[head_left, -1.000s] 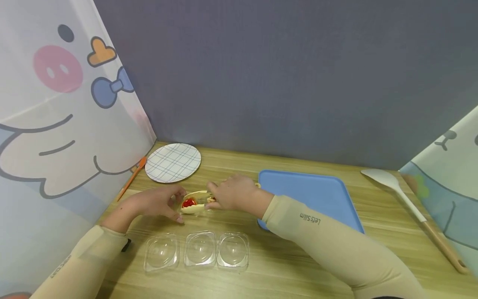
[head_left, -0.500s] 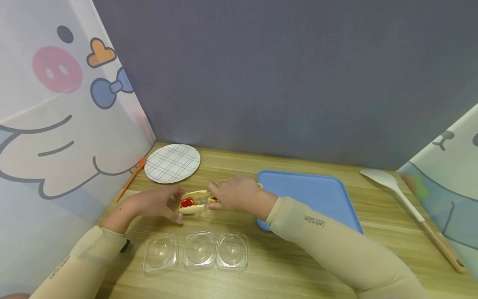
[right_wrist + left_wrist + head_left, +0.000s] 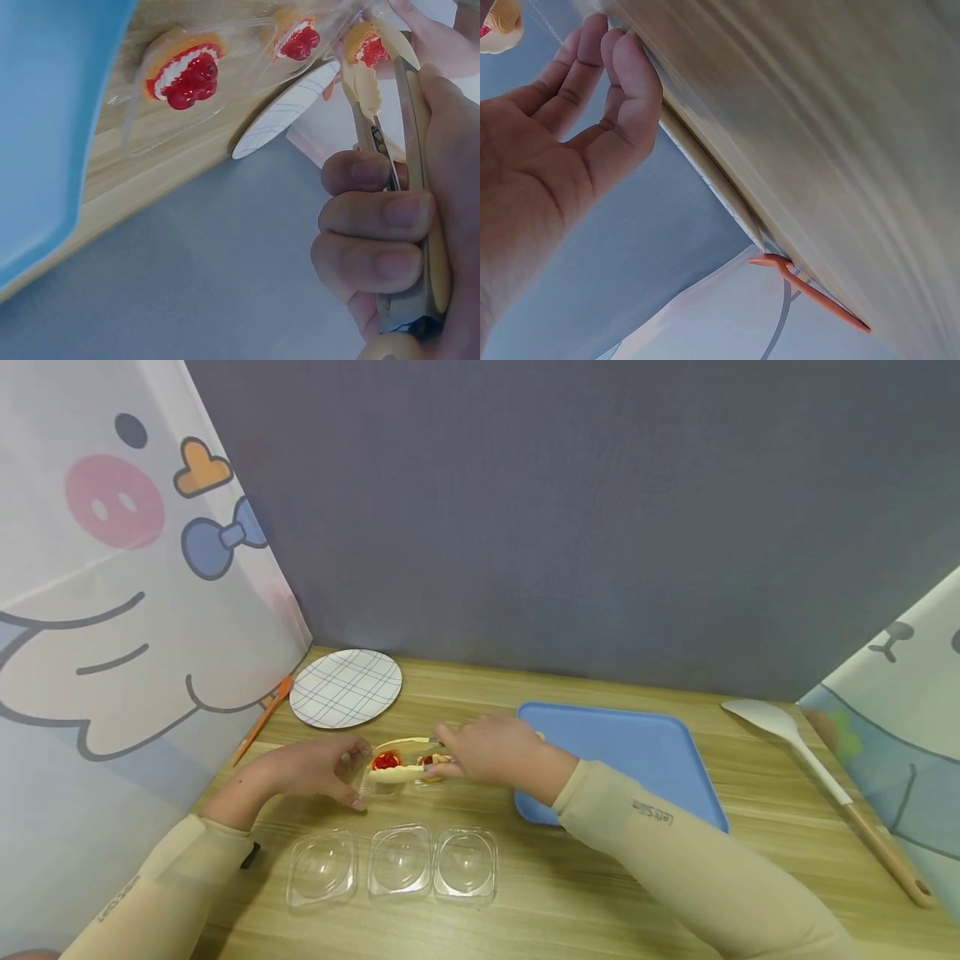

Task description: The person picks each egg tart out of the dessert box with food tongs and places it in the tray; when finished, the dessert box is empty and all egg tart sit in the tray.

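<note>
My right hand (image 3: 491,747) grips a pair of cream-tipped metal tongs (image 3: 411,150), fingers wrapped round the handles. Between the tong tips is a small tart (image 3: 367,46) with a red topping, also in the head view (image 3: 387,762). Just left of it, my left hand (image 3: 322,767) lies with relaxed, slightly bent fingers, its fingertips at the edge of a clear plastic container (image 3: 386,787). Two more red-topped tarts, a nearer one (image 3: 191,79) and a farther one (image 3: 296,37), sit in clear plastic in the right wrist view.
Three clear domed lids (image 3: 401,858) lie in a row in front. A blue tray (image 3: 622,752) is to the right, with a large white spoon (image 3: 795,735) beyond. At the back left are a checked plate (image 3: 347,687) and an orange utensil (image 3: 262,720).
My right hand and the tongs have shifted to the right, and the tart between the tips has moved slightly right too. More of a second tart shows. My left hand stays in place.
</note>
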A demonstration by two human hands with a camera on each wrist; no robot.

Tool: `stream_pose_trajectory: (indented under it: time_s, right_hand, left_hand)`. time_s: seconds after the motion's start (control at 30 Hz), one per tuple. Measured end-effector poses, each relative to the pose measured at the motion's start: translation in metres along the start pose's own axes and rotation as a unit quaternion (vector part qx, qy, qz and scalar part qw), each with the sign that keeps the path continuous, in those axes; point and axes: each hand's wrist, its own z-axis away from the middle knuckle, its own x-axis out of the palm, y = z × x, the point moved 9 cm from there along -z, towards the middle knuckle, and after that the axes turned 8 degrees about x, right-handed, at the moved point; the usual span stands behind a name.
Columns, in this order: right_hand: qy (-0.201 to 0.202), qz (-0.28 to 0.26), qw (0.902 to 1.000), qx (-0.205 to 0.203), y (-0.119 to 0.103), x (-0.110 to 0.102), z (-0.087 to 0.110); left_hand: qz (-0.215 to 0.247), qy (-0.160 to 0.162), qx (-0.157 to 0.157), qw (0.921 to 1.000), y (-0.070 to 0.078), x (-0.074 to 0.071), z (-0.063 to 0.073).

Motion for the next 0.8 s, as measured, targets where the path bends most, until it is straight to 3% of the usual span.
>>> stream_pose_trajectory:
  time_s: [0.2,0.8]
  right_hand:
    - [-0.011,-0.012,0.9997,0.02,0.01,0.004,0.002]
    - [0.036,-0.028,0.9989,0.013,0.02,0.002,0.018]
  left_hand:
    - [-0.005,-0.002,-0.004,1.0,0.0,0.001,-0.001]
    - [-0.005,-0.002,0.012,0.9999,0.003,-0.001,-0.002]
